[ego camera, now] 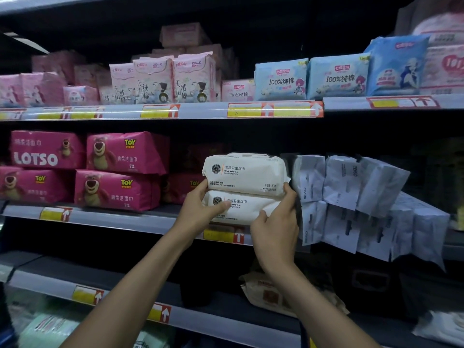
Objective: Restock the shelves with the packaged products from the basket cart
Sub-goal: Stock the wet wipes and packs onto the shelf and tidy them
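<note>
Bare forearms (140, 285) rose from the bottom edge toward the middle shelf (113, 218). Left hand (200, 209) gripped the left end of two stacked white wet-wipe packs: thumb lay across the front of the lower pack (248, 209), the rest of the hand curled round behind, hidden. Right hand (275, 232) gripped the right end: thumb pressed on the lower pack's front corner, fingers (288, 190) wrapped up the side, tips touching the upper pack (244, 172). Both hands were clamped on the stack.

Upper pack lay flat on the lower pack, printed labels facing out, flip lid on top. Stack was at the front edge of the middle shelf, just above a yellow-and-red price tag (223, 234). Could not tell whether the lower pack rested on the shelf or was held just over it.

Left of the stack, same shelf: pink Lotso packs (120, 151), stacked two high, near but apart. Right of the stack: white packs (351, 187) in two rows, tilted, the closest just beside the right hand.

Top shelf (200, 110) carried pale pink packs (193, 79) standing upright and light blue packs (281, 80) to their right. Bottom shelf (200, 320) held a beige pack (266, 292) below the right wrist, print too blurred to read.
</note>
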{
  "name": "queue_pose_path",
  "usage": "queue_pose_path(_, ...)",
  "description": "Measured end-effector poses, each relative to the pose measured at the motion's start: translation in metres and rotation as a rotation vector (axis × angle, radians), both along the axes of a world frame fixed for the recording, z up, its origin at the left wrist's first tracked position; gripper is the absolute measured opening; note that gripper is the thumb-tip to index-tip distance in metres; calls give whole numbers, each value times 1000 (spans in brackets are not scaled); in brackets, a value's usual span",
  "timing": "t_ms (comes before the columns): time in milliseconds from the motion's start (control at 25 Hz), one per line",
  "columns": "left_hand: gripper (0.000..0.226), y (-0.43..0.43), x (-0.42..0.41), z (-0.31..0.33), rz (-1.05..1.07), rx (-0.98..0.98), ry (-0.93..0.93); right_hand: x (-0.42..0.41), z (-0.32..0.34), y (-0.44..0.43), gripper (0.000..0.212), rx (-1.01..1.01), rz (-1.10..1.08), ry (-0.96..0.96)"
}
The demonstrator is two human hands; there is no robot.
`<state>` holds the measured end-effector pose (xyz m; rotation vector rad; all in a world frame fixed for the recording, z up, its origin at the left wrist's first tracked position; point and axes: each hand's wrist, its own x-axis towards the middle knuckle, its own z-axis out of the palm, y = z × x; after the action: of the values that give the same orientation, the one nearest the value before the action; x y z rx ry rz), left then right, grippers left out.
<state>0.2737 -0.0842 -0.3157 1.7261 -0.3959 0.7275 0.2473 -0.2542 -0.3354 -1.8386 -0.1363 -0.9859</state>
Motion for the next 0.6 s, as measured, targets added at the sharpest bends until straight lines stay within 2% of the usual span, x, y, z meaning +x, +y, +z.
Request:
queue_pose_path(280, 57, 9, 17, -1, 38, 65, -38, 4, -1, -1, 66, -162, -149, -26)
queue_pose_path(400, 52, 3, 10, -1, 182, 80, -16, 4, -2, -2, 66, -175, -134, -21)
queue_pose_path(520, 56, -5, 1, 1, 317, 65, -11, 0, -5, -4, 78, -228, -128, -8)
queue_pose_path(600, 55, -9, -1, 4, 256, -23, -21, -5, -8, -2, 94, -302, -135, -39)
